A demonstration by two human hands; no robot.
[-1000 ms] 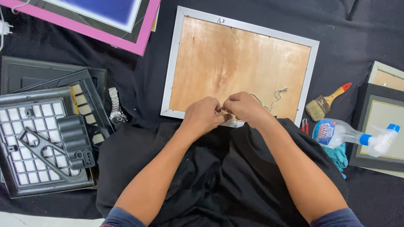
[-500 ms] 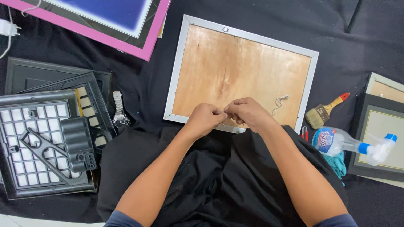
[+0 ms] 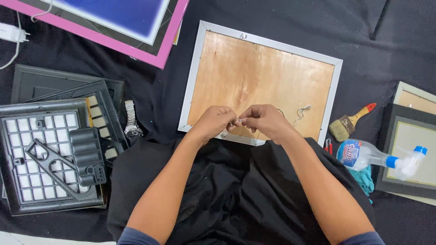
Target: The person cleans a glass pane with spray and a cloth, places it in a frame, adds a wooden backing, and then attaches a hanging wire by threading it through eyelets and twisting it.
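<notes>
A silver picture frame (image 3: pixel 334 86) lies face down on black cloth, its wooden backing board (image 3: pixel 259 77) up. My left hand (image 3: pixel 213 122) and my right hand (image 3: pixel 265 120) meet over the frame's near edge. Both pinch a thin metal hanging wire (image 3: pixel 300 112) whose loose end curls on the board to the right. The fingertips hide the part of the wire between them, along with any fitting there.
Dark plastic grille frames (image 3: pixel 50 159) are stacked at left, beside a metal wristwatch (image 3: pixel 131 120). A pink-edged frame (image 3: pixel 136 45) lies at top left. At right are a paintbrush (image 3: pixel 349 123), a spray bottle (image 3: pixel 377 156) and more frames (image 3: pixel 411 149).
The view has shifted slightly, so the frame sits lower in the picture. My hands stay together at the frame's near edge, working the wire with small finger movements.
</notes>
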